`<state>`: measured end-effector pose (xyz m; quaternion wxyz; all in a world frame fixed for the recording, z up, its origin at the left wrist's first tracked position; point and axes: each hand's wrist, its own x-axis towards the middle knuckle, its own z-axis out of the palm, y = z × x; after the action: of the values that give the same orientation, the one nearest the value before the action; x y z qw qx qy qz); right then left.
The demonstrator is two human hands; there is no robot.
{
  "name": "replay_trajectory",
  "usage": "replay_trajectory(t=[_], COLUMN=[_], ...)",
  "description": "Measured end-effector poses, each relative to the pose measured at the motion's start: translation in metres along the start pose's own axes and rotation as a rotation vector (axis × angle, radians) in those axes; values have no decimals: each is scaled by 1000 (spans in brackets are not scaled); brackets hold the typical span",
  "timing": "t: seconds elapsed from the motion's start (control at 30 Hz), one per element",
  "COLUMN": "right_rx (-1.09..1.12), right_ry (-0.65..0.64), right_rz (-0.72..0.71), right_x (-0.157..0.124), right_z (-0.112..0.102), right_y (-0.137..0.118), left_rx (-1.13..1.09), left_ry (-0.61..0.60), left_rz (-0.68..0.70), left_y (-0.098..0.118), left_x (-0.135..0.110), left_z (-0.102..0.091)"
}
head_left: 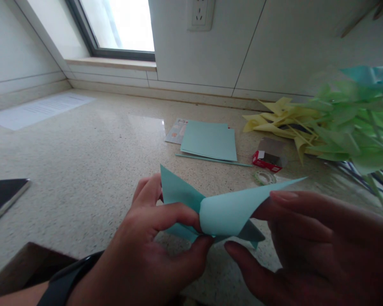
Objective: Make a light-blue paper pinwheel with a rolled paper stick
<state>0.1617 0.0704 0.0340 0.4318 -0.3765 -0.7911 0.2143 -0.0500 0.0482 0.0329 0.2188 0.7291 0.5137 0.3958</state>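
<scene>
A light blue paper sheet (225,210), cut and partly curled into a pinwheel shape, is held above the speckled counter (89,153) between both hands. My left hand (147,246) pinches the centre of the paper with index finger and thumb, fingers closed on it. My right hand (319,242) holds the right side, one finger laid along the curled flap and the thumb below. One pointed corner sticks out to the right past my fingers.
A stack of blue paper sheets (210,139) and a thin blue stick (213,160) lie behind. A red box (268,158) and a tape roll (264,177) sit nearby. Yellow pinwheels (281,121) and green pinwheels (351,127) are piled at right. A dark object (3,193) lies at left.
</scene>
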Motion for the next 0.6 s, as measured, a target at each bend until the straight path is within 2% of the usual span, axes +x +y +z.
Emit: replay_trajectory(t=[0.1,0.2,0.37,0.6], right_rx=[36,-47,-171,-159], right_ry=[36,1,-130,-181], right_rz=[-101,-143,-97,-90], right_x=[2,4,6,6], right_z=[-2,-6,-6,-5], right_y=[1,3,-1,-5], left_rx=[-12,-39,-6,63], left_ry=[-12,-4,8,-4], left_rz=[-71,-89,-7,98], left_y=[0,0,0,3], left_x=[2,3,3,-1], left_z=[-1,-2,-4,-3])
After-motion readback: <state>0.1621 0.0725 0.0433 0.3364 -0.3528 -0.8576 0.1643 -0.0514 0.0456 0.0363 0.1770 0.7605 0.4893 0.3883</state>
